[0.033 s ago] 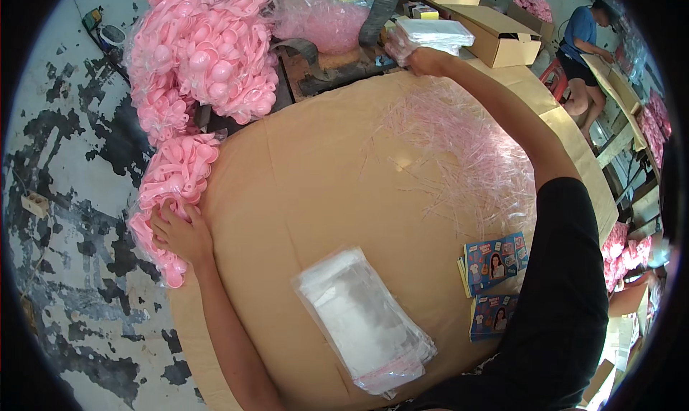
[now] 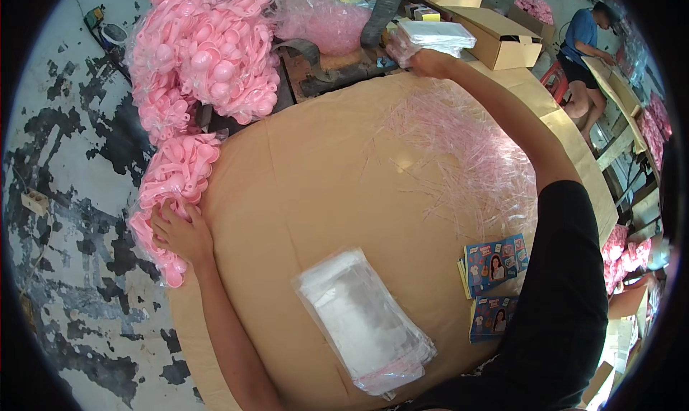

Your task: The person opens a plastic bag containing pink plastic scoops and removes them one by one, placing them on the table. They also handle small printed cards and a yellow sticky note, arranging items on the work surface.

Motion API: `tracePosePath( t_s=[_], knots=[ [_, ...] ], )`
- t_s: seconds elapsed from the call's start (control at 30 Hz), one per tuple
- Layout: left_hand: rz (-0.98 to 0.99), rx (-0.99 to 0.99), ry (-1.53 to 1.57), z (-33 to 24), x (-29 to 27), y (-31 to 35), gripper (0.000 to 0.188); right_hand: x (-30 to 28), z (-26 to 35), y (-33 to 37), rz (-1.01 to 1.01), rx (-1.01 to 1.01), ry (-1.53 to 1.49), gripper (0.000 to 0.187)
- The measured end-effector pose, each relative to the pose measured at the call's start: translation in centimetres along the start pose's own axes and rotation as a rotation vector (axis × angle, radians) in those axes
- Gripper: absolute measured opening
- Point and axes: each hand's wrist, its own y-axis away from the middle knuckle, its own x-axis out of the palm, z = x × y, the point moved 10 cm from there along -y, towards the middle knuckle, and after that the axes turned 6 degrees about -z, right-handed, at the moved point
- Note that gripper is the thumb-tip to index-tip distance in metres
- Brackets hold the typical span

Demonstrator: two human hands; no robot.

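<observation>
Pink plastic spoons packed in clear bags line the left edge of the table. My left hand [image 2: 181, 237] rests with spread fingers on the lowest bag of pink spoons [image 2: 183, 168]. At the far side, my outstretched right arm ends at a stack of clear plastic bags [image 2: 436, 34]. My right hand [image 2: 429, 64] touches the near left edge of this stack, and its fingertips are hidden. In front of me lies another pile of clear plastic bags [image 2: 362, 318], flat and slightly fanned. Two small stacks of blue printed cards [image 2: 495, 262] sit beside my right sleeve.
Thin clear-pink plastic sticks [image 2: 459, 149] are strewn under my right arm. Larger bags of pink spoons [image 2: 215, 59] are heaped at the back left, near a bag of pink sticks [image 2: 323, 23]. A cardboard box [image 2: 495, 41] stands far right. Beyond it, a person [image 2: 585, 38] sits working.
</observation>
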Motion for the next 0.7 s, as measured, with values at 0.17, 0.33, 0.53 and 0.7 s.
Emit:
tracePosePath(
  t_s=[0.17,0.33,0.53,0.7],
  knots=[
    [0.011,0.020,0.022,-0.4,0.0,0.1,0.040,-0.9,-1.6,1.5,-0.141,0.012,-0.394,0.014],
    [0.008,0.013,0.004,-0.2,0.4,0.3,0.041,-1.5,-1.5,1.1,-0.210,0.059,-0.363,0.014],
    [-0.002,0.007,-0.026,-0.2,0.1,0.2,0.041,-0.3,-0.6,-0.4,-0.182,0.106,-0.007,0.017],
    [-0.004,0.012,0.001,-0.1,-0.2,0.4,0.039,1.2,0.4,-1.1,-0.113,-0.095,-0.004,0.014]
  ],
)
